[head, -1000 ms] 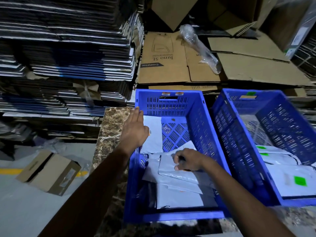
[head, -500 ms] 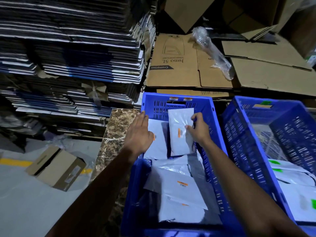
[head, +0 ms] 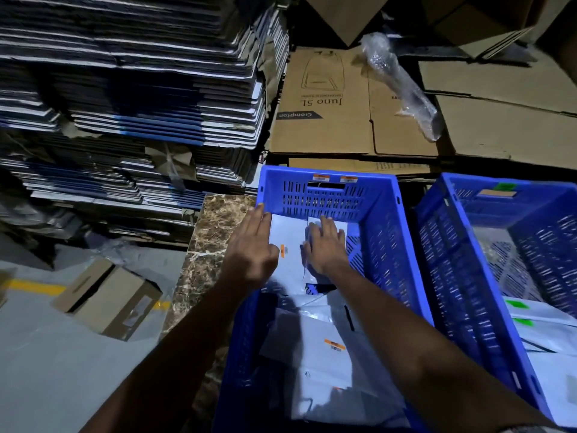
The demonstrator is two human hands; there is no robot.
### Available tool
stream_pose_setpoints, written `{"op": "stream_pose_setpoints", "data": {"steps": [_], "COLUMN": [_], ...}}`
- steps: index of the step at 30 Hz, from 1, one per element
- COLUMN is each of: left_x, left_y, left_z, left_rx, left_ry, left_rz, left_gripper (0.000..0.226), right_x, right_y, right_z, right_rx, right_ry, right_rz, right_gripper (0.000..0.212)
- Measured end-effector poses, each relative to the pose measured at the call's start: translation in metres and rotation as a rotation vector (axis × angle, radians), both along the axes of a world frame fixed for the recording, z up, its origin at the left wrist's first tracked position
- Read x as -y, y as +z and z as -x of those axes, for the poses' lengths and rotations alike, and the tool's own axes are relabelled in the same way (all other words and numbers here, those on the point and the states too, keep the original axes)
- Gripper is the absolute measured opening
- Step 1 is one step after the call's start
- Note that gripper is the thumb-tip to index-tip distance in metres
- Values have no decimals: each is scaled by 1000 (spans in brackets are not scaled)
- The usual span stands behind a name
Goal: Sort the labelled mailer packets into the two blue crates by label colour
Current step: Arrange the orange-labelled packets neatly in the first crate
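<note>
Hands flat, fingers straight – left hand (head: 253, 245), right hand (head: 326, 245) on orange-label packets (head: 285, 235); "Crompton" carton (head: 324, 101) behind.

A tall stack of flattened sheets (head: 131, 89) fills the upper left, its edges pale and blue, and beside it on the right lie flattened cartons (head: 352, 107), one printed "Crompton" and "Juno 5L" upside down. A roll of bubble wrap (head: 402, 85) lies slantwise across the cartons. The brown marbled worktop (head: 215, 232) shows at centre left, and on the grey floor (head: 46, 370) beside it lies a small box (head: 106, 298), near a yellow line (head: 34, 287).
</note>
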State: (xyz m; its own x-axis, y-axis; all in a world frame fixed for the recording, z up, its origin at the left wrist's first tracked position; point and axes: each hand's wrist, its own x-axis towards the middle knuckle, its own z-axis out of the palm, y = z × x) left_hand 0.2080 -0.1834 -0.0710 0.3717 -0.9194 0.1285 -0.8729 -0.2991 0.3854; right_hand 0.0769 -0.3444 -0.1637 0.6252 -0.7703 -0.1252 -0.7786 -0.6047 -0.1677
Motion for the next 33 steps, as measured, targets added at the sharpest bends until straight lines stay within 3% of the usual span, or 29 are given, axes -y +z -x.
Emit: {"op": "stream_pose_setpoints", "data": {"steps": [4,9,18,24,30,33], "left_x": [-8,0,0,-8,-5,0], "left_y": [-2,2,0,4,7,11], "left_z": [1,1,1,2,6,9], "left_rx": [-10,1,56,16,69,37], "left_ry": [-42,-6,-24,-26,24,57], "left_rz": [58,46,-14,18,-70,-84], "left_gripper": [66,64,67,72,72,73], "right_x": [7,12,11,14,23,17], "right_y": [-29,-46,-51,-47,-27,-27], "right_z": [-1,-3,-3,0,-4,4], "right_rx": [-85,-86,-112,-71,-83,-43], "right_ry": [-42,-72,-79,-110,-104,-88], "right_rz": [-67,-47,-23,-157,-331,-227], "right_gripper": [67,65,64,62,62,62]}}
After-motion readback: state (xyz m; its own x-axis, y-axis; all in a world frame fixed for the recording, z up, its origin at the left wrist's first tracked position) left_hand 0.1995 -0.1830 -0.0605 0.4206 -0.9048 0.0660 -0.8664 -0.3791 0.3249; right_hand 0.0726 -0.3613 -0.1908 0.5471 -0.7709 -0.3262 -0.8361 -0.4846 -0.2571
